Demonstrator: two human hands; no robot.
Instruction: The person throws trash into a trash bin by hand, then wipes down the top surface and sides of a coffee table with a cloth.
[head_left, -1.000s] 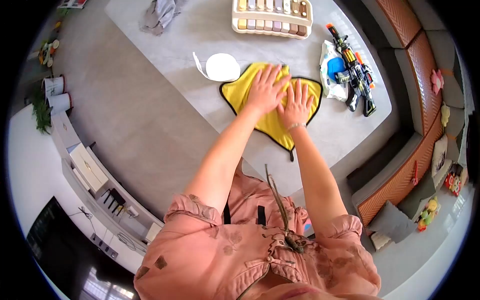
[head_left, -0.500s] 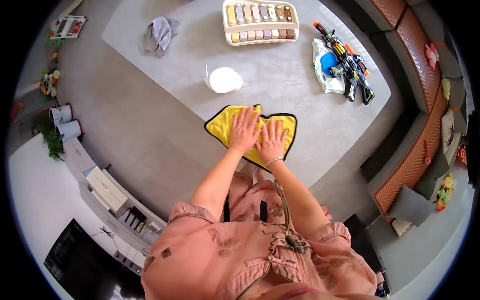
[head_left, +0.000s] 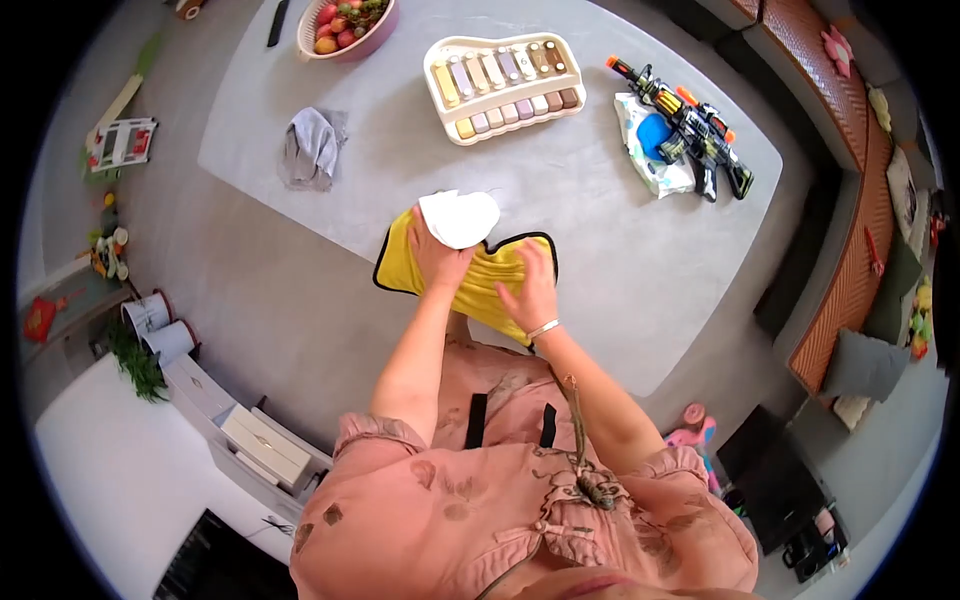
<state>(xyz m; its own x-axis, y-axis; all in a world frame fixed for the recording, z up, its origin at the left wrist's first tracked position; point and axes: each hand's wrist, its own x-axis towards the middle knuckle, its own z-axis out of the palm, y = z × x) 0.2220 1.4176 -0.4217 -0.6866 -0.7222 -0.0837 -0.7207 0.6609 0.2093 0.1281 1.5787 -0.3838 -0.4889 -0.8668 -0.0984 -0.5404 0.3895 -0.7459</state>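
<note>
A yellow cloth (head_left: 475,287) with black edging lies over the near edge of the grey table. At its upper edge is a white round thing (head_left: 461,218), which looks like a roll of tissue paper. My left hand (head_left: 436,257) is closed around the near side of this roll, its fingers partly hidden behind it. On the right half of the cloth rests my right hand (head_left: 535,292), fingers apart, with folds in the fabric beside it. A bracelet circles the right wrist.
A crumpled grey cloth (head_left: 314,148) lies to the left. Farther back are a basket of fruit (head_left: 378,40), a dark slim object (head_left: 278,22) and a toy xylophone (head_left: 502,85). A toy gun (head_left: 690,130) lies across a wipes pack (head_left: 648,170) at the right.
My left hand has moved up and left from the cloth onto the white roll, which is now nearer. The cloth has shifted left, and my right hand has lifted its fingers somewhat.
</note>
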